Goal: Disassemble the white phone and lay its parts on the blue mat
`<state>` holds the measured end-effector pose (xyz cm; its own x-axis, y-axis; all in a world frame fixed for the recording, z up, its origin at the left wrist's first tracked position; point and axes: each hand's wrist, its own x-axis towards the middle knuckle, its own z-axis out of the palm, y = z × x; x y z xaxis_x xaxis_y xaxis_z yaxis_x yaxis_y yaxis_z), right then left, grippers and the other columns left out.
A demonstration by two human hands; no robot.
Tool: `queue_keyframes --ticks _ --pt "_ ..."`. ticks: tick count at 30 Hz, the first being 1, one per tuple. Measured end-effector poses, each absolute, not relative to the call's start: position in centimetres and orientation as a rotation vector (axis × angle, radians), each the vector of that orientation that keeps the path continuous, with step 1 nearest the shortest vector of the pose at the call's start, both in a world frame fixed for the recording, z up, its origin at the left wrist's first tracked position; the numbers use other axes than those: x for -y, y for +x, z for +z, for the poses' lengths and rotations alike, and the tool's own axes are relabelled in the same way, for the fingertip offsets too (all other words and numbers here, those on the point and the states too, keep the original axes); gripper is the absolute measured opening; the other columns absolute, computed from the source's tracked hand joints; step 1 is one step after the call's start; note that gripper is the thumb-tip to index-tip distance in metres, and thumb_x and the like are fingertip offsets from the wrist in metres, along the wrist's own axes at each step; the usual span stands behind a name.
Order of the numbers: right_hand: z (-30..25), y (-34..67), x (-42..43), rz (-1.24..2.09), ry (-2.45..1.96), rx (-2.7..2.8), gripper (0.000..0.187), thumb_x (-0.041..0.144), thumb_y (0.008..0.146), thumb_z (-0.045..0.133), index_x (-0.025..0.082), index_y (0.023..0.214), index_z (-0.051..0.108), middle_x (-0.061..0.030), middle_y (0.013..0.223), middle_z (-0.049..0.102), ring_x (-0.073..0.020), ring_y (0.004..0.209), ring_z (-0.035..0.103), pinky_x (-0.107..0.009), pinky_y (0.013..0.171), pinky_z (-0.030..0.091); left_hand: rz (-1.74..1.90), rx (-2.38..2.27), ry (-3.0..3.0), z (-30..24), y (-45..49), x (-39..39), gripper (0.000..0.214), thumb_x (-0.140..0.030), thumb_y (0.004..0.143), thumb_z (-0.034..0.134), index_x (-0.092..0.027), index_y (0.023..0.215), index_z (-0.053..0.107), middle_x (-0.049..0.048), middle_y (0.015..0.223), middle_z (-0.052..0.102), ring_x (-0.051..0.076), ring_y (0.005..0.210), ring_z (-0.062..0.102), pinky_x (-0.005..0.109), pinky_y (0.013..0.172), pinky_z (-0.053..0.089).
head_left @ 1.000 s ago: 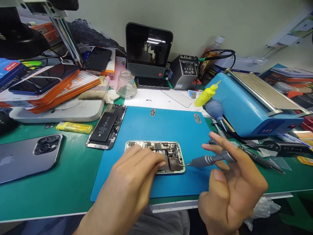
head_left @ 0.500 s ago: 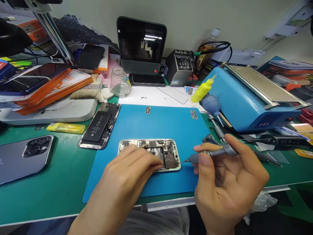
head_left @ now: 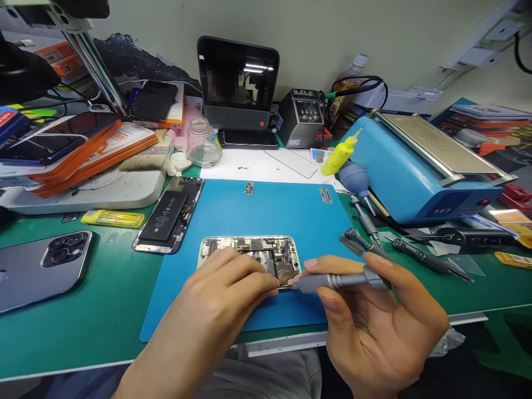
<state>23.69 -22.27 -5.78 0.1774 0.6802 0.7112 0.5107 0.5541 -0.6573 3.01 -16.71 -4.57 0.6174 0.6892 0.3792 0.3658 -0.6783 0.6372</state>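
An opened phone [head_left: 286, 255] with its circuit boards exposed lies on the blue mat [head_left: 224, 213]. Across its lower left part rests my left hand [head_left: 224, 293], its fingers closed together at the phone's near edge; they hide much of the inside. My right hand [head_left: 382, 316] is shut on a grey precision screwdriver [head_left: 332, 281], held nearly level between thumb and fingers. The tip of the screwdriver is at the phone's lower right edge, close to my left fingertips. Whether it sits in a screw I cannot tell.
Left of the mat lie another opened phone part with a battery [head_left: 164, 216], a yellow lighter [head_left: 112, 218] and a whole phone [head_left: 45, 266]. Tweezers [head_left: 430, 259], more screwdrivers [head_left: 366, 221] and a blue heating machine [head_left: 428, 172] are on the right. A glass jar [head_left: 203, 143] stands behind.
My right hand has moved left with the screwdriver, bringing its tip to the phone's near edge by my left fingertips. My left hand stays on the phone. The view has shifted slightly.
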Motion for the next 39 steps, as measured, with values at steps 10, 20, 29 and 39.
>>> queue_keyframes --ticks 10,20,29,39 --pt "-5.1 23.5 21.9 0.204 -1.14 1.127 0.048 0.017 0.104 0.069 0.029 0.149 0.057 -0.0007 0.101 0.076 -0.0175 0.087 0.077 -0.038 0.082 0.069 0.8 -0.886 2.188 -4.7 3.1 16.9 0.014 -0.018 0.114 0.059 -0.028 0.114 0.069 -0.0044 0.107 0.073 0.014 0.097 0.066 0.026 0.086 0.048" --pt "-2.4 24.3 22.4 0.043 -1.643 1.783 0.042 0.037 0.11 0.064 0.03 0.151 0.065 -0.0018 0.094 0.071 -0.0134 0.066 0.064 -0.026 0.056 0.05 1.211 -1.139 1.871 -4.2 2.7 17.2 0.019 -0.021 0.112 0.062 -0.032 0.105 0.075 -0.0083 0.099 0.079 0.012 0.087 0.072 0.022 0.079 0.054" --pt "-2.3 24.4 22.3 -0.093 -1.746 2.202 0.021 0.026 0.112 0.057 0.025 0.122 0.075 0.0029 0.088 0.073 -0.0139 0.055 0.062 -0.033 0.053 0.04 1.22 -1.358 1.726 -4.0 1.4 17.3 0.014 -0.042 0.107 0.07 -0.041 0.106 0.084 -0.0097 0.114 0.086 0.023 0.118 0.078 0.034 0.098 0.06" --pt "-2.0 25.0 21.0 0.036 -1.799 2.248 0.016 0.021 0.106 0.062 0.027 0.117 0.071 0.003 0.103 0.083 -0.0206 0.072 0.078 -0.033 0.058 0.047 1.069 -1.19 2.181 -4.4 -3.1 16.1 0.012 -0.025 0.111 0.065 -0.031 0.112 0.076 -0.0059 0.126 0.085 0.023 0.131 0.076 0.036 0.11 0.055"
